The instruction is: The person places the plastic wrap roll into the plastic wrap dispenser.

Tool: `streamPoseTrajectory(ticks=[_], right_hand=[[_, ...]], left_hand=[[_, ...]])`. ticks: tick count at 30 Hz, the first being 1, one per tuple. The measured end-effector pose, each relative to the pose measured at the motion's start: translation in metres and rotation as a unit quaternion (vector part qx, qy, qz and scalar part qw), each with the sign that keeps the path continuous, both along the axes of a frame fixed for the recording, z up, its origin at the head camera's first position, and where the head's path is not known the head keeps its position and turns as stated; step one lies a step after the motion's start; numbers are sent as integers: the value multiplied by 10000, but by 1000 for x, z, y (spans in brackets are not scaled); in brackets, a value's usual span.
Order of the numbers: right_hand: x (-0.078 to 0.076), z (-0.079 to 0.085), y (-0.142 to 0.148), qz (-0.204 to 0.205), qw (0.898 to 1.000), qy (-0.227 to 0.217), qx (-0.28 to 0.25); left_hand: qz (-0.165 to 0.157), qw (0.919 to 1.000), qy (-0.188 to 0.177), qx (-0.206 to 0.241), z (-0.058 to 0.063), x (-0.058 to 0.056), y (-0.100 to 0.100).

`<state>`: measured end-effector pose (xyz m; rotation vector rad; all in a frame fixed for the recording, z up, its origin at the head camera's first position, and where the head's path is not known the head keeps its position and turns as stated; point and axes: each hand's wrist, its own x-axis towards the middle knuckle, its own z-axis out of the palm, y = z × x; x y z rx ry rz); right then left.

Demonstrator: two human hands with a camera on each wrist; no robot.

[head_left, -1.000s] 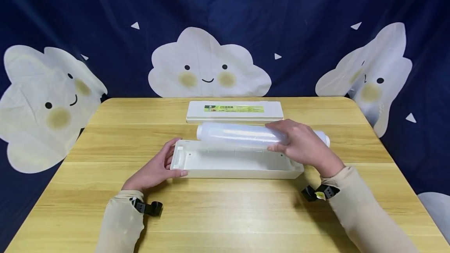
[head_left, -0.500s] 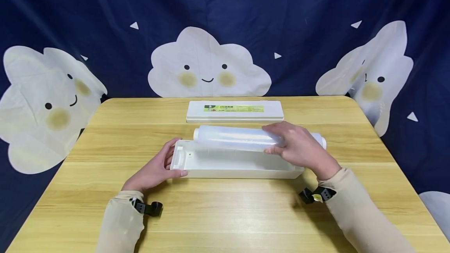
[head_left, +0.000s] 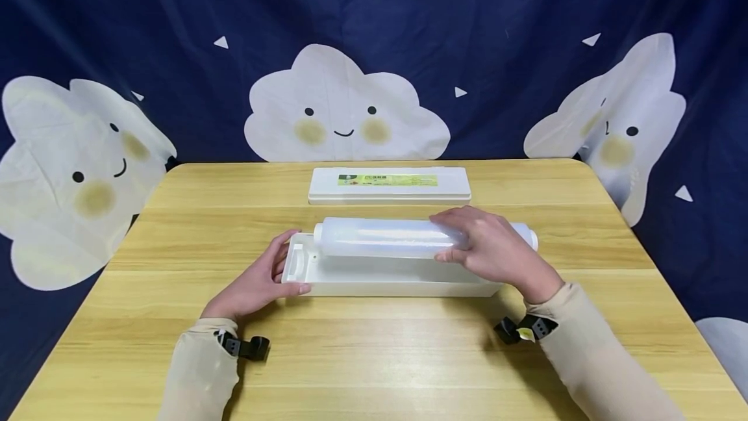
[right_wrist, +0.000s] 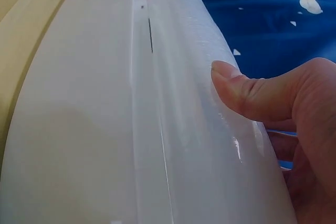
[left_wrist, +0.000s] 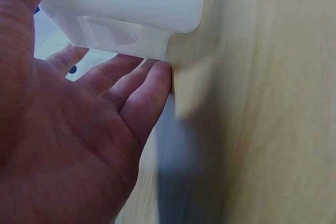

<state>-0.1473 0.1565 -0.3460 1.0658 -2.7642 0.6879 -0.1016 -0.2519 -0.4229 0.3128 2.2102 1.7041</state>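
Observation:
A long white plastic box (head_left: 374, 289) without its lid sits at mid-table, its inside facing up. My left hand (head_left: 257, 284) grips its left end, thumb at the front wall and fingers behind; in the left wrist view the fingertips touch the end of the box. Over the box's back part, my right hand (head_left: 491, 245) holds a roll of cling film (head_left: 374, 238), thumb in front and fingers over the top. The roll lies nearly level, and its white core shows at both ends. In the right wrist view the thumb (right_wrist: 257, 93) presses on the film.
Behind the box, near the table's far edge, lies a white lid (head_left: 388, 195) with a green and yellow label. The wooden table (head_left: 374, 356) reaches a dark blue cloth (head_left: 497, 31) with white clouds at the back.
My right hand has brought the roll of cling film slightly left and down towards me, further over the box. The left hand and the box have stayed put.

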Motion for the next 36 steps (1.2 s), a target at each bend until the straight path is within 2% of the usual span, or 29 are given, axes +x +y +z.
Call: streamPoseTrajectory(ticks=[18, 36], right_hand=[[9, -1, -11, 46, 10000, -36, -15], [13, -2, -23, 150, 9995, 202, 174]], left_hand=[[32, 9999, 92, -118, -1, 0, -1], [120, 9997, 52, -186, 0, 2, 1]])
